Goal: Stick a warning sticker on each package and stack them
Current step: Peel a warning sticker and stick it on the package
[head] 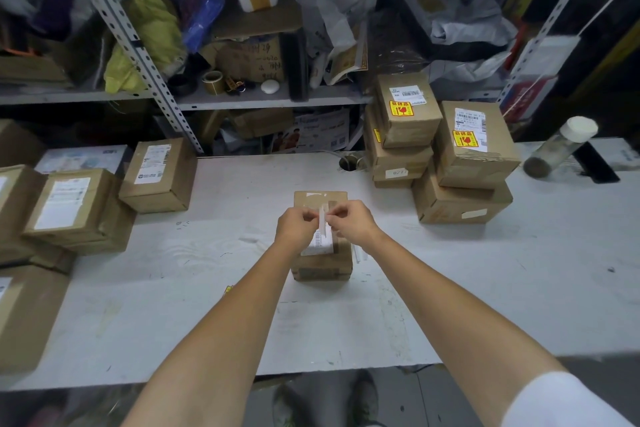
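My left hand [298, 226] and right hand [350, 221] are close together. Each pinches one side of a thin white strip [322, 218], held upright just above the box [322, 262]. I take the strip for a sticker on its backing, seen edge-on; its printed face does not show. I judge the step to be peeling, with this box not yet marked. The next move calls for parting the backing cleanly, then pressing the sticker flat onto bare cardboard beside the label [318, 243], not over its barcode.

The box sits in the middle of the table [207, 305]. To my right is the stack [460, 198], several of its boxes carrying yellow stickers, and I would set this one there. The pile [79, 211] on my left shows labels but no yellow.

Every box is shut, so I cannot see what is inside. Far right, a capped bottle [557, 149] lies tilted with something dark at its low end. I cannot tell what it is.
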